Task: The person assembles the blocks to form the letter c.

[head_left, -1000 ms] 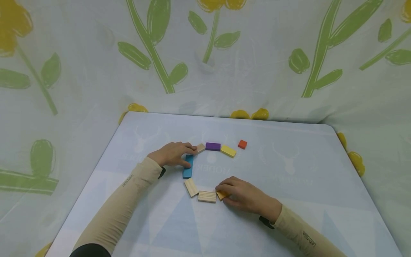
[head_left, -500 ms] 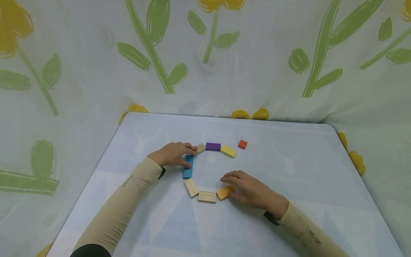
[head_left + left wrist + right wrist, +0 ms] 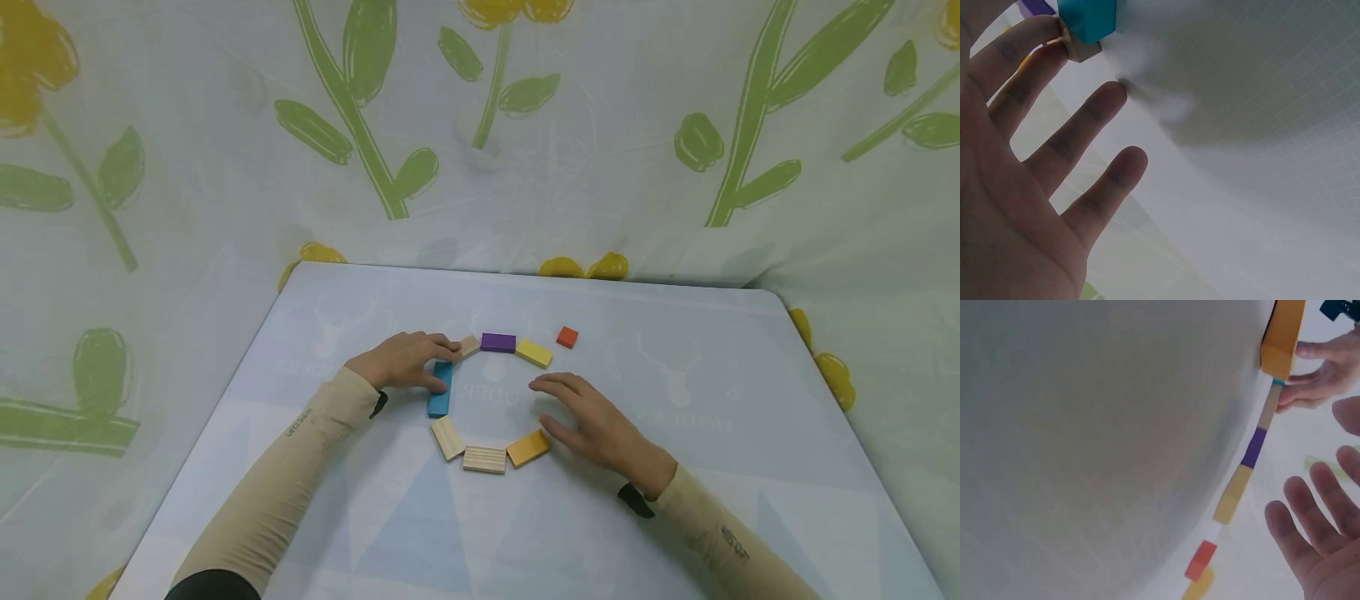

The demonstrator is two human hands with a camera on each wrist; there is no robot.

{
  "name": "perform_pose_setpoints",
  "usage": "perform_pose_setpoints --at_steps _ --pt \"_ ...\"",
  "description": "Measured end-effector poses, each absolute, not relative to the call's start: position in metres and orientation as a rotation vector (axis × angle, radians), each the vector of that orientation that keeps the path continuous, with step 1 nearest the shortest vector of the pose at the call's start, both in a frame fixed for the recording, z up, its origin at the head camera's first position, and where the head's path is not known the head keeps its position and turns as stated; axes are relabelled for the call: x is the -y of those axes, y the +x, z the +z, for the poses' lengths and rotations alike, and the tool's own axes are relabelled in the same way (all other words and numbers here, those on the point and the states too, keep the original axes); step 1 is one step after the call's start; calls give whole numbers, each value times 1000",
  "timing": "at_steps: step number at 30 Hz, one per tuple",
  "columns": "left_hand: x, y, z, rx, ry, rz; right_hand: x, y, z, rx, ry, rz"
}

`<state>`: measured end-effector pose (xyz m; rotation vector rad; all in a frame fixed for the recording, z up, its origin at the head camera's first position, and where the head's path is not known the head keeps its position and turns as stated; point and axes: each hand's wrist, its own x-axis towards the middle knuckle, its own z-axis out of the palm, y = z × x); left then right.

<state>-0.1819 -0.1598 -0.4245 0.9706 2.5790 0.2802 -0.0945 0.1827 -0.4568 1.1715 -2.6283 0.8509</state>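
Note:
Wooden blocks form a broken ring on the table. My left hand lies at the ring's left side, thumb at the blue block and fingertips at a plain wood block. Its fingers are spread in the left wrist view, two tips right at the plain block. My right hand hovers at the ring's right gap with fingers extended and nothing in them. Close to its thumb lies the orange block. Purple and yellow blocks continue the far side.
Two more plain wood blocks, a slanted one and a level one, make up the near left curve. A small red block sits apart beyond the yellow one. Behind the table hangs a flowered cloth.
My right hand has let go of the orange block and moved up and to the right, uncovering it. The left hand and the blocks have stayed in place.

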Motion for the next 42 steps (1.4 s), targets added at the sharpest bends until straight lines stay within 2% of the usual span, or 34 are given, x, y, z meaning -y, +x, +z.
perform_pose_setpoints --at_steps 31,42 --pt "162 -183 -430 -2603 1013 282 -199 -137 -438 2629 765 840" --pt "161 -181 -428 -2605 1014 283 -202 -164 -439 2684 686 829"
